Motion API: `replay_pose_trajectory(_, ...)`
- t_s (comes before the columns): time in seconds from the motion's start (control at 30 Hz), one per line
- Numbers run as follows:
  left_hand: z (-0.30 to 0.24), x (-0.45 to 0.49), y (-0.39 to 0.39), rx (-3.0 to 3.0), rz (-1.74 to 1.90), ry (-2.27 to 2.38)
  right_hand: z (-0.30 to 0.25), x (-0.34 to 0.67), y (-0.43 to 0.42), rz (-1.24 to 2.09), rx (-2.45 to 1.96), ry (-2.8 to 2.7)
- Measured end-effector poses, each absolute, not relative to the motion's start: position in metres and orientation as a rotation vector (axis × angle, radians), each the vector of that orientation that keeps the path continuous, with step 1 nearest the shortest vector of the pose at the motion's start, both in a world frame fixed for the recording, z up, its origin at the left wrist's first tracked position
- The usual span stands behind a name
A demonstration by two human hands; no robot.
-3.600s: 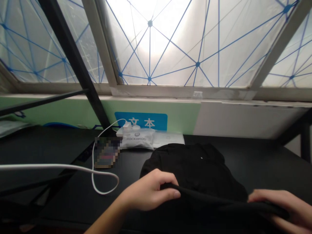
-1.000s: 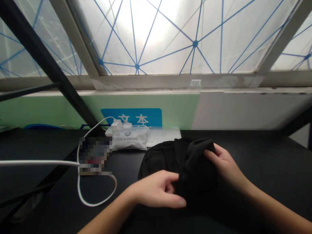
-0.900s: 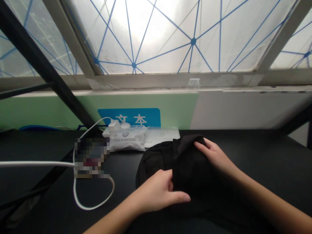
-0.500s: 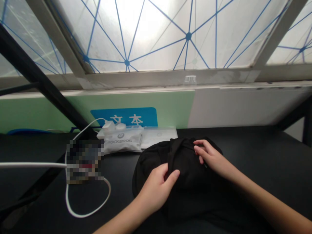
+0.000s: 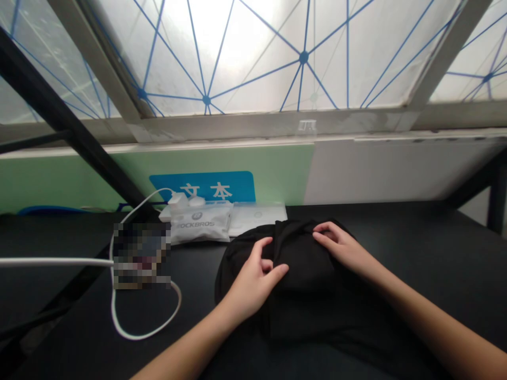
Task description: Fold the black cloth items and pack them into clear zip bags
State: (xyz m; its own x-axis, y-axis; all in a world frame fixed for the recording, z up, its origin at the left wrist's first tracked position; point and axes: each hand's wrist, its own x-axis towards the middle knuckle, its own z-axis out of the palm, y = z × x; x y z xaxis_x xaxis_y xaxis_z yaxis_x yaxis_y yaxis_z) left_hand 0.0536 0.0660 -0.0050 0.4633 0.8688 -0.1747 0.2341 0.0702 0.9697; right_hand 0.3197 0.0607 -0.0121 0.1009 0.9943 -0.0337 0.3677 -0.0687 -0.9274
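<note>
A black garment (image 5: 304, 285) lies bunched on the black table (image 5: 415, 248), with a folded flap laid over its middle. My left hand (image 5: 255, 279) rests on the flap's left edge, fingers curled and pinching the cloth. My right hand (image 5: 340, 248) lies on the garment's far end, fingers bent and pressing the fabric near the top fold. Both forearms reach in from the bottom of the view.
A white cable (image 5: 119, 295) loops over the table's left part beside a blurred-out device (image 5: 140, 256). A white pouch marked ROCKBROS (image 5: 198, 224) and a flat clear packet (image 5: 257, 216) lie at the back by a green wall panel (image 5: 257, 169). A black frame bar (image 5: 75, 132) slants at left.
The near half of the garment has been folded over away from me. Both hands moved from the near hem to the garment's far part, and my left hand slid up along the flap's edge.
</note>
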Motion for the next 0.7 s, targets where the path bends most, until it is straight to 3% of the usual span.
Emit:
replay_pose_trajectory(0.23, 0.000, 0.052, 0.063, 1.621, 0.569, 0.942, -0.009, 0.334, 0.088, 0.836, -1.507, -1.532)
replay_pose_trajectory(0.43, 0.015, 0.043, 0.063, 1.757, 0.414, 0.937, 0.000, 0.340, 0.100, 0.439, -1.565, -1.695)
replay_pose_trajectory(0.7, 0.017, 0.043, 0.061, 1.767, 0.456, 1.025, 0.018, 0.322, 0.095, 0.301, -1.615, -1.856)
